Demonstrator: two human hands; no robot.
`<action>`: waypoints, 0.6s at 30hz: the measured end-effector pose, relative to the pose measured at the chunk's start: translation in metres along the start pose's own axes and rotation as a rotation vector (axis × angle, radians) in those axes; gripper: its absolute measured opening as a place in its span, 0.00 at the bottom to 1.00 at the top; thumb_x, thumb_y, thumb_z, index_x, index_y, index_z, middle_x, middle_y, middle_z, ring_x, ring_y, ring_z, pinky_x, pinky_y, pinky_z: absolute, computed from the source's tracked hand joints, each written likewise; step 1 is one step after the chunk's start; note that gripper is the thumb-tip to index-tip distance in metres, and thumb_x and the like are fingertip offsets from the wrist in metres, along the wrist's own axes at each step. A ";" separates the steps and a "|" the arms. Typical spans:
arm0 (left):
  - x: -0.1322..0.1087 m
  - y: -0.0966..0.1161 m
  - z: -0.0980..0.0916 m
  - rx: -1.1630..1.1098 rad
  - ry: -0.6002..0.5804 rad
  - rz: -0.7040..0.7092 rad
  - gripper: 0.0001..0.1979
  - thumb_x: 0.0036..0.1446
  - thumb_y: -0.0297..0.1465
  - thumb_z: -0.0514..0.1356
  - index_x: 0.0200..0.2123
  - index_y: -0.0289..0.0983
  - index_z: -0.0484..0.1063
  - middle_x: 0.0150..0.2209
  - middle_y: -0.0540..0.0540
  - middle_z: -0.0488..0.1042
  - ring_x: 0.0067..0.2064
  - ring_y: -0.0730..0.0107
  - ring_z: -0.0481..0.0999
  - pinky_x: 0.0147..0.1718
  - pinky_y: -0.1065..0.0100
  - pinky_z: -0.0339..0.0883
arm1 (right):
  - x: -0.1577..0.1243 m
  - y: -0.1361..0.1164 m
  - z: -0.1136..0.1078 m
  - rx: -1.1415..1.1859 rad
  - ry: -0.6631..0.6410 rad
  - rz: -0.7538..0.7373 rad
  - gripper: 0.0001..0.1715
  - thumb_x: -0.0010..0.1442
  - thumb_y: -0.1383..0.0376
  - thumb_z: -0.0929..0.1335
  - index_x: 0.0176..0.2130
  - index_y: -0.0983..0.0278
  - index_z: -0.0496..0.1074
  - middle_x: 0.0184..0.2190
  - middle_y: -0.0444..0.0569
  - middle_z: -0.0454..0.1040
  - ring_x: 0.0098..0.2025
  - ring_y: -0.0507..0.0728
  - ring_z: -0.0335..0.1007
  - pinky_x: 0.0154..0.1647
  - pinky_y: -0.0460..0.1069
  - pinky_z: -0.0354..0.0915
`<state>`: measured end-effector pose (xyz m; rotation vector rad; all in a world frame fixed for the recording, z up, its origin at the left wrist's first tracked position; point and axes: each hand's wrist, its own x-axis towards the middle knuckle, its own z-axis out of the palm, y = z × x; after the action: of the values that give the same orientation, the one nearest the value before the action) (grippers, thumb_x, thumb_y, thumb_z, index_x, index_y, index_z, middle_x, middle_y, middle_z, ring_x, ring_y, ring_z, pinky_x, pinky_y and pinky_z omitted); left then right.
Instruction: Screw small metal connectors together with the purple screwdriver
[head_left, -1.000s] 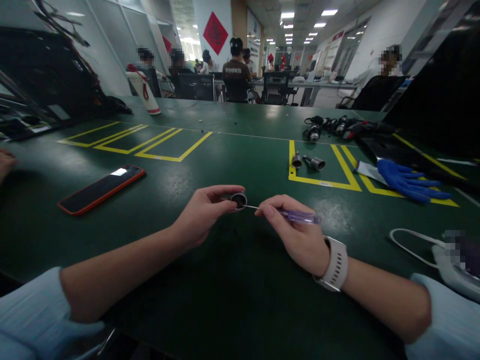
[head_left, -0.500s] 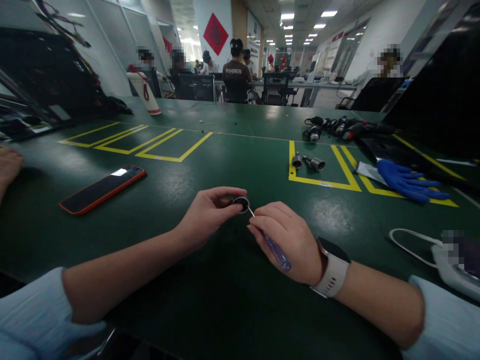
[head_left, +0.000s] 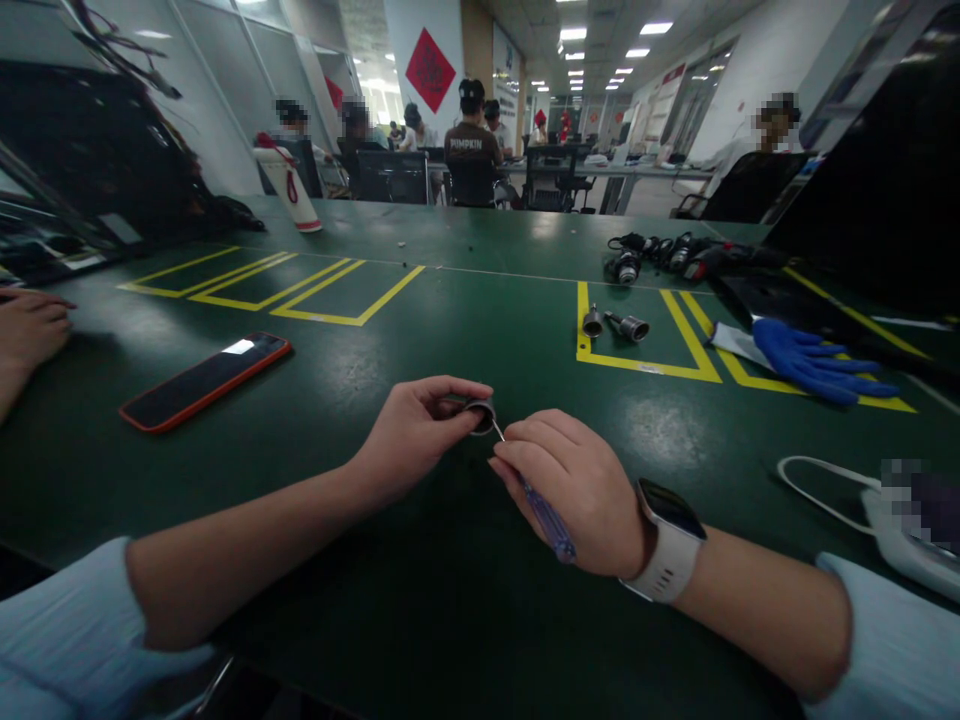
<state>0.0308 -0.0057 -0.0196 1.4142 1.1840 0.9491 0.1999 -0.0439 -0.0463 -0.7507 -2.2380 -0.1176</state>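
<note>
I am looking across a wide green tabletop (head_left: 480,300) marked with yellow boxes. A phone (head_left: 205,380) is lying to the left and a blue glove (head_left: 814,360) to the right. Two metal parts (head_left: 616,323) are sitting in the nearest yellow box, well apart from my hands, and nobody is touching them. Another person's hand (head_left: 30,330) is resting at the far left edge.

I am judging the work as under way rather than finished. The ring (head_left: 480,414) is being held just above the tabletop in front of me, and the screwdriver (head_left: 544,515) tip is meeting its near side. Nothing loose is lying beside my hands. What the tip is doing inside the ring is too small for me to tell.

My left hand (head_left: 409,430) is reaching in from the left, forearm low over the tabletop, thumb and fingertips clamped around the ring's edge. My right hand (head_left: 577,485) is curling around the purple handle like a pen, knuckles up, with the shaft angling up and away toward the ring and a white watch (head_left: 667,545) on the wrist. The two hands are working close together, almost touching.
</note>
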 end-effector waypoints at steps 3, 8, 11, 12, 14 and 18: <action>0.000 -0.001 0.000 0.004 -0.008 0.003 0.10 0.43 0.25 0.65 0.34 0.33 0.77 0.32 0.47 0.80 0.35 0.67 0.79 0.40 0.66 0.73 | 0.000 0.000 0.000 0.011 -0.005 -0.009 0.12 0.63 0.71 0.61 0.30 0.67 0.70 0.29 0.54 0.74 0.32 0.57 0.68 0.32 0.52 0.67; 0.002 -0.002 -0.001 -0.014 -0.004 -0.010 0.11 0.42 0.25 0.65 0.33 0.33 0.76 0.32 0.46 0.80 0.35 0.67 0.79 0.39 0.66 0.72 | 0.000 -0.001 -0.003 0.164 0.067 0.070 0.07 0.61 0.71 0.63 0.33 0.67 0.69 0.30 0.53 0.74 0.32 0.56 0.68 0.32 0.51 0.66; 0.004 -0.002 -0.003 -0.007 0.024 -0.010 0.11 0.43 0.26 0.65 0.34 0.33 0.76 0.33 0.45 0.79 0.35 0.67 0.78 0.39 0.65 0.71 | -0.001 -0.001 -0.004 0.354 0.084 0.263 0.08 0.61 0.69 0.63 0.31 0.65 0.69 0.27 0.48 0.73 0.30 0.54 0.67 0.32 0.51 0.65; 0.005 -0.002 -0.003 -0.004 0.035 -0.013 0.11 0.43 0.26 0.65 0.35 0.33 0.76 0.33 0.45 0.79 0.36 0.67 0.78 0.39 0.65 0.71 | -0.001 0.000 -0.003 0.404 0.069 0.360 0.09 0.61 0.68 0.63 0.30 0.65 0.69 0.25 0.47 0.72 0.28 0.54 0.67 0.31 0.50 0.64; 0.006 -0.003 -0.004 -0.006 0.048 -0.020 0.11 0.43 0.26 0.65 0.35 0.33 0.76 0.34 0.45 0.79 0.35 0.67 0.77 0.39 0.65 0.70 | -0.001 0.002 -0.001 0.481 0.014 0.534 0.11 0.62 0.65 0.63 0.28 0.65 0.69 0.23 0.46 0.70 0.26 0.53 0.66 0.28 0.49 0.62; 0.008 -0.005 -0.005 -0.015 0.046 -0.035 0.12 0.43 0.26 0.65 0.35 0.33 0.76 0.34 0.46 0.79 0.35 0.67 0.77 0.39 0.65 0.70 | -0.002 0.005 0.002 0.606 -0.054 0.662 0.13 0.62 0.62 0.63 0.28 0.65 0.70 0.23 0.44 0.69 0.25 0.52 0.65 0.26 0.48 0.60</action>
<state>0.0266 0.0036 -0.0235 1.3623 1.2296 0.9683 0.2025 -0.0399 -0.0498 -1.0907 -1.8013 0.8634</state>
